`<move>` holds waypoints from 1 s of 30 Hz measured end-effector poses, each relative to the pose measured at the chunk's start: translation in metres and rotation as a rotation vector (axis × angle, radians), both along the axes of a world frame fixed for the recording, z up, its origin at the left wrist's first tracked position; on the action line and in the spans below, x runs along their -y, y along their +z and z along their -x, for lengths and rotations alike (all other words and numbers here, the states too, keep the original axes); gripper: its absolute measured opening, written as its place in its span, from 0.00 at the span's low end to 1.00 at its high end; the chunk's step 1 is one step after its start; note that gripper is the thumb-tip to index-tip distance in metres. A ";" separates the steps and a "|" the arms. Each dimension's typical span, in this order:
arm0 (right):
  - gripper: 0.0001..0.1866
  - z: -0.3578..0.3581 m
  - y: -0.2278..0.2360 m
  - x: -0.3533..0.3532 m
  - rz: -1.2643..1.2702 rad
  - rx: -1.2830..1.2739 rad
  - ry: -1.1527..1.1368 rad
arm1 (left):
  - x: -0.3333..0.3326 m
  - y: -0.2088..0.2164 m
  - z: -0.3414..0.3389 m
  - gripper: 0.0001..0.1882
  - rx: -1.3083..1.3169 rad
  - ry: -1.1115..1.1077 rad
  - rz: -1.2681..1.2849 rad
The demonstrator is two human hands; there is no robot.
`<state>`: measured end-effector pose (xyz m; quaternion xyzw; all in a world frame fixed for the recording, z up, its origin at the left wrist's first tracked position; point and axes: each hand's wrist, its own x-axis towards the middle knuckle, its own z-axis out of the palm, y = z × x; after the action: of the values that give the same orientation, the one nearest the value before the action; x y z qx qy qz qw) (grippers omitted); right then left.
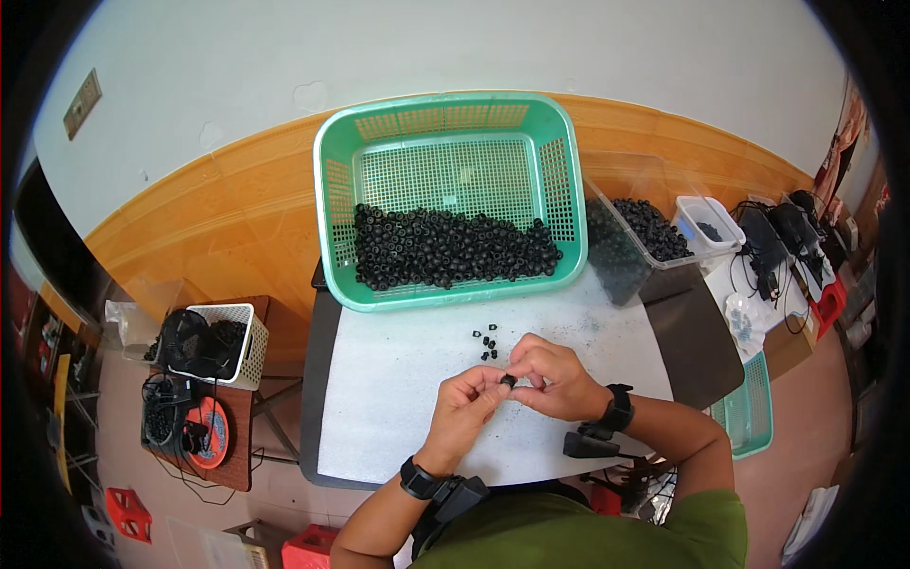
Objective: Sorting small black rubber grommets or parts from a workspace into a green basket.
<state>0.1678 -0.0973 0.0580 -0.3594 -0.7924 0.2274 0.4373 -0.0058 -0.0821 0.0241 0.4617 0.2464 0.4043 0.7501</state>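
Note:
Above the white sheet (379,417), both hands meet at a small black round part (508,381). My left hand (460,412) pinches it between thumb and fingers. From the other side my right hand (555,381) closes its fingertips on the same part; whether they also hold something smaller is hidden. Several loose small black parts (487,341) lie on the sheet just beyond my hands. A large green basket (450,296) stands behind them, with a heap of similar black parts (445,248) across its near half.
Right of the basket stands a clear bin (621,270) with more black parts, then a small white tub (706,228). Cables and black devices (773,237) lie farther right. At left, a brown side table (246,417) carries a white basket (248,356) and a red-orange plate (210,431).

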 end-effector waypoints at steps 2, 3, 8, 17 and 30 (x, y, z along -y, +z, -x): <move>0.15 -0.001 -0.002 -0.002 -0.005 0.007 0.018 | 0.000 0.001 0.001 0.07 0.016 -0.022 0.010; 0.14 -0.002 -0.002 -0.003 -0.011 0.014 0.035 | 0.000 0.002 0.002 0.07 0.031 -0.051 0.020; 0.14 -0.008 0.002 -0.005 0.033 -0.028 0.190 | -0.001 0.005 0.006 0.07 0.047 -0.149 0.012; 0.14 -0.006 -0.003 -0.002 -0.144 0.001 0.243 | -0.006 -0.006 0.007 0.07 0.187 -0.246 0.080; 0.14 -0.001 0.004 0.009 -0.131 0.040 0.006 | -0.005 -0.005 0.005 0.08 0.121 -0.163 -0.053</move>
<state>0.1686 -0.1066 0.0624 -0.3324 -0.8152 0.1692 0.4431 -0.0104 -0.0768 0.0195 0.4749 0.1515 0.3753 0.7815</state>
